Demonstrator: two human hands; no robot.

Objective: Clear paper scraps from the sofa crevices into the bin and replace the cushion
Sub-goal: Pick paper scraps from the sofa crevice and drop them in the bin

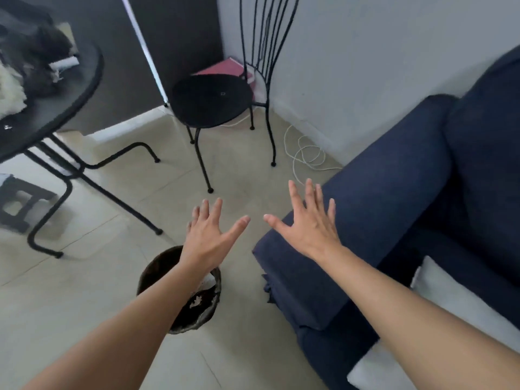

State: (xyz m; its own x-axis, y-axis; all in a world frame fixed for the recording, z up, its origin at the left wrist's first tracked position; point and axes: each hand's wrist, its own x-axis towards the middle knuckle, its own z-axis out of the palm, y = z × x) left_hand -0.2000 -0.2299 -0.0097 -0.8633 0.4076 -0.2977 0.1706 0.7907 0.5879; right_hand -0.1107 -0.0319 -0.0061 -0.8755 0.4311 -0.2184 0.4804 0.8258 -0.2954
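Both hands are stretched out flat with fingers spread and nothing in them: the left hand (pixel 209 235) hovers above the bin (pixel 157 270), the right hand (pixel 308 223) above the near end of the sofa arm (pixel 374 209). That bin, a dark round one, stands upright on the pale floor (pixel 84 305) just left of the sofa (pixel 478 170), its mouth facing up, with white paper scraps (pixel 198 301) already inside. The navy sofa arm runs long from the near left to the far right, toward the wall. White padding (pixel 447 291) shows at the near right where the seat cushion seems to be off (the cushion itself is out of view). Judging from this, the scraps look dropped and the hands are empty, so the likely next step is fetching the cushion. To do that well, grip it with both hands at opposite edges, line its long side up with the sofa back, and press it down evenly into the seat.
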